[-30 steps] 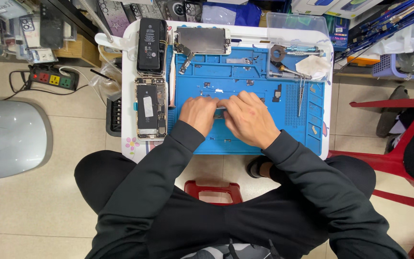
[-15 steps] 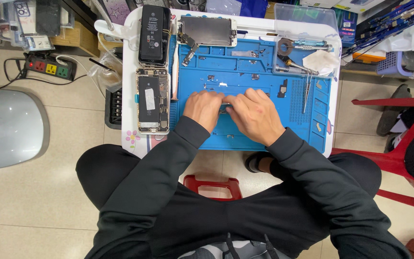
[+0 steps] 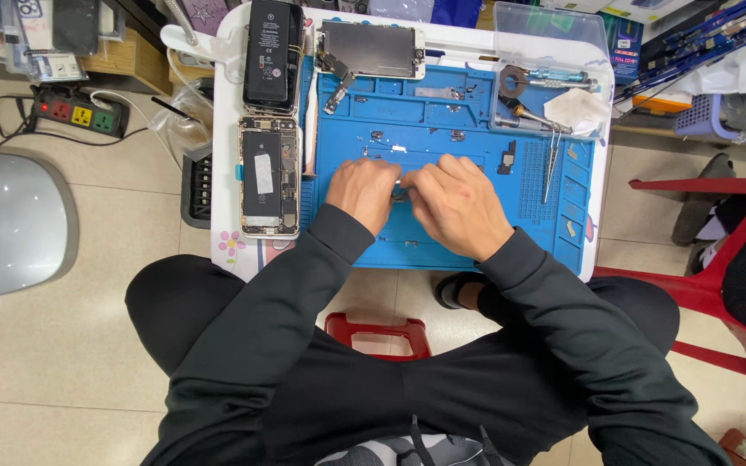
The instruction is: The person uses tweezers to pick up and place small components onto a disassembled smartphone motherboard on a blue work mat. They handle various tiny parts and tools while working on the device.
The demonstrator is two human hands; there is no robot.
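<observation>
A small white table (image 3: 226,216) carries a blue repair mat (image 3: 442,112) that covers most of its top. At the mat's left edge lies an opened phone body (image 3: 268,176), internals facing up; a black battery (image 3: 273,53) lies just above it, and a screen assembly (image 3: 370,48) rests at the mat's top edge. A clear plastic tray (image 3: 554,26) at the upper right holds screwdrivers (image 3: 554,78) and a white cloth (image 3: 578,108). Tweezers (image 3: 551,164) lie on the mat's right side. The left hand (image 3: 363,192) and right hand (image 3: 455,207) meet at the mat's centre, fingers curled closed around a small pale part (image 3: 399,183), largely hidden between the fingertips.
</observation>
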